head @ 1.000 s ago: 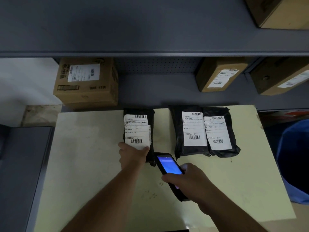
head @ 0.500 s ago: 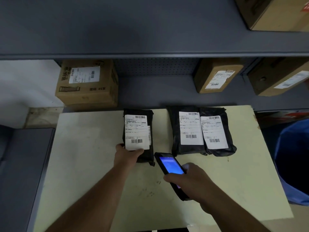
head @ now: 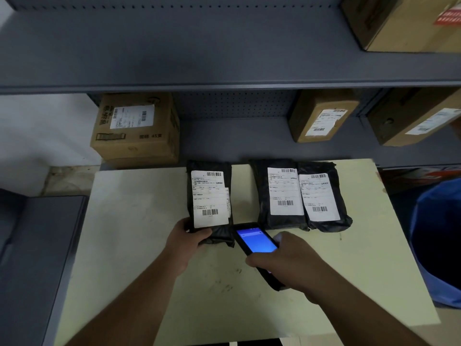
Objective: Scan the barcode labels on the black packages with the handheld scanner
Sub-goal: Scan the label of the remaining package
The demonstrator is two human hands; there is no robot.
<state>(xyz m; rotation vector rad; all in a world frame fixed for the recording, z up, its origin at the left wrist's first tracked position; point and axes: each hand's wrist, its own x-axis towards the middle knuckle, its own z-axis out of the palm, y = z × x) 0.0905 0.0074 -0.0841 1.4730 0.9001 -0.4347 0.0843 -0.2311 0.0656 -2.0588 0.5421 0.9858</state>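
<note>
Three black packages with white barcode labels lie on a pale yellow table [head: 129,245]. The left package [head: 210,196] stands apart; my left hand [head: 188,237] grips its near left corner. The middle package [head: 277,193] and the right package [head: 324,196] lie side by side, overlapping slightly. My right hand [head: 289,260] holds the black handheld scanner [head: 254,242], its blue screen lit and facing up. The scanner's front end lies just right of the left package's near end.
Grey metal shelving stands behind the table. Cardboard boxes with labels sit on the lower shelf at left [head: 136,128], centre right [head: 321,118] and far right [head: 414,118]. A blue bin [head: 436,240] stands at the right. A grey surface [head: 35,258] lies left of the table.
My left hand slid from the label's lower edge to the left package's near left corner. The scanner moved slightly forward, closer to that package's near end.
</note>
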